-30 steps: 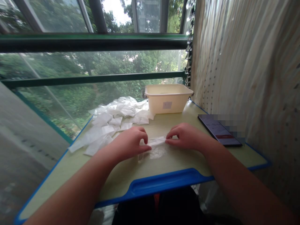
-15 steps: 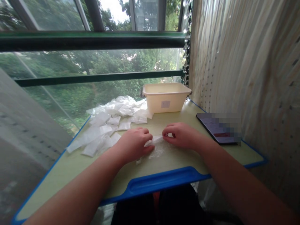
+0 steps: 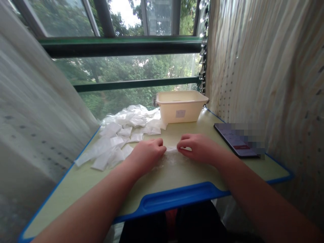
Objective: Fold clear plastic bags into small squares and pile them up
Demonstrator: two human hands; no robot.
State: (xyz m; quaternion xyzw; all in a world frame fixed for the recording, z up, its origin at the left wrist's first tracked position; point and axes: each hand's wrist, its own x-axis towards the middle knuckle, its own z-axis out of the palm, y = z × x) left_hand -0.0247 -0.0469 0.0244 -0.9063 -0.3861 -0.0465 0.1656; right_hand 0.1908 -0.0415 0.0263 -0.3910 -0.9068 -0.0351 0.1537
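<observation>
A clear, crinkled plastic bag (image 3: 172, 158) lies low over the middle of the table, stretched between my two hands. My left hand (image 3: 151, 152) pinches its left end, with the fingers pressed together. At the right end, the thumb and fingertips of my right hand (image 3: 193, 147) close on the bag's upper edge. Beyond my left hand spreads a heap of white, translucent plastic bags (image 3: 131, 118). Fine detail of the held bag is blurred.
A cream plastic bin (image 3: 188, 113) with a small label stands at the back of the pale green table (image 3: 83, 192). A tablet or phone (image 3: 236, 141) lies at the right edge. The table has a raised blue front rim; curtains hang on both sides.
My left hand's thumb and fingers have closed together on the bag's left end. The bag's upper edge now runs straighter between my hands. The whole view has shifted slightly.
</observation>
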